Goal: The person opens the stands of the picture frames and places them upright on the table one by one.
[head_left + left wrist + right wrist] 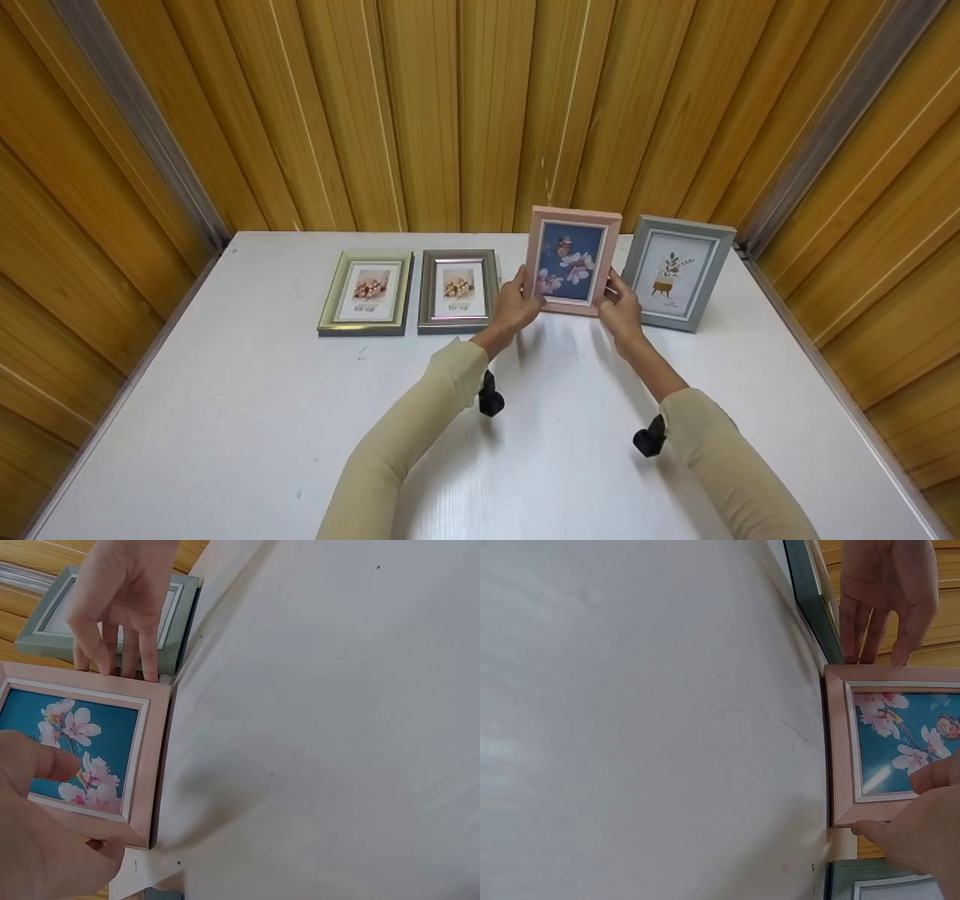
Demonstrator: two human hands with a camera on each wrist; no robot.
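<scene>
A pink picture frame [568,262] with blossoms and a butterfly on blue is held between both hands, its face toward me and leaning back. My left hand [517,306] grips its left side, thumb at the front. My right hand [622,307] grips the right side near the lower corner. In the left wrist view the left thumb lies over the picture of the pink frame [144,765]; in the right wrist view the right thumb reaches over it too. Whether its bottom edge touches the table is hard to tell.
A grey-green picture frame [673,274] with a potted plant stands tilted just right of the pink one. Left of it are a grey-brown frame [458,291] and a gold frame [367,292]. All are near the back of the white table [247,405], before a wood-patterned wall [420,112].
</scene>
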